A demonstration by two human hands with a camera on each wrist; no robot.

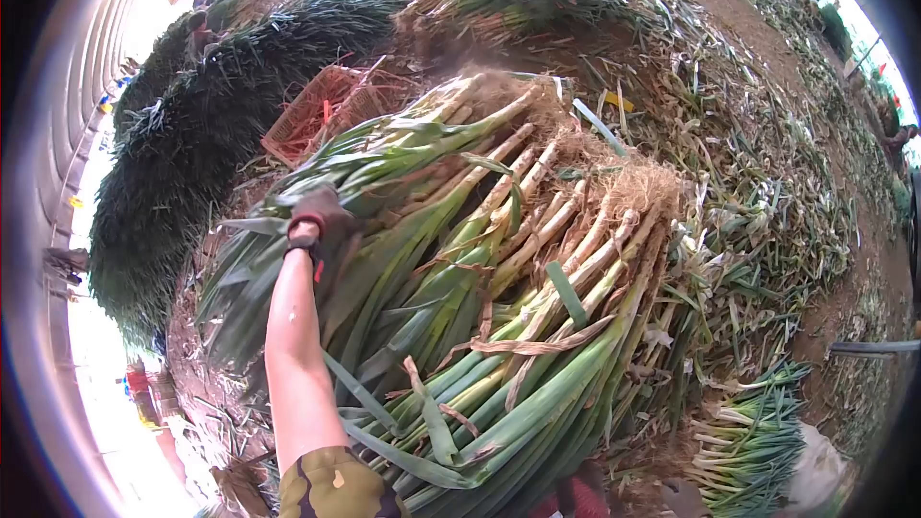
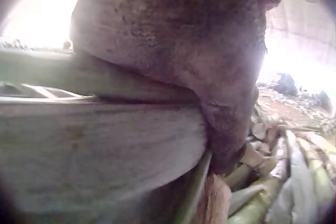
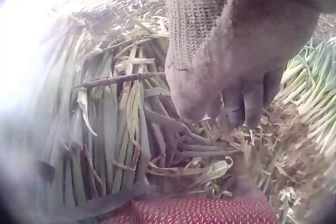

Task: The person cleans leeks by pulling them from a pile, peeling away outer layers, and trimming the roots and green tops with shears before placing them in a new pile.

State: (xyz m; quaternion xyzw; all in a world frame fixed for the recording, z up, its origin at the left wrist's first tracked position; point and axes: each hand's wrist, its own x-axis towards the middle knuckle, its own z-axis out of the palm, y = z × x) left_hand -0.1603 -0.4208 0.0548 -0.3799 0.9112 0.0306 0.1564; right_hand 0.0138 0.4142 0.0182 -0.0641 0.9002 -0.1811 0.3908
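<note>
A large pile of long green onions (image 1: 576,326) lies with its roots toward the upper right. Over the leaves at the pile's left side, my gloved left hand (image 1: 331,221) is blurred. Close up in the left wrist view, the glove (image 2: 184,40) grips broad leaves (image 2: 100,150); its fingertips are hidden. My gloved right hand (image 3: 241,56) hangs with fingers pointing down and loosely bent, holding nothing, beside leaves (image 3: 121,124) in the right wrist view.
A red plastic crate (image 1: 312,120) stands behind the pile. Dark green heaps (image 1: 211,125) rise at the left and back. Leaf scraps (image 1: 758,201) litter the ground at right, with a smaller onion bundle (image 1: 748,441) and a white bag (image 1: 820,465) at lower right.
</note>
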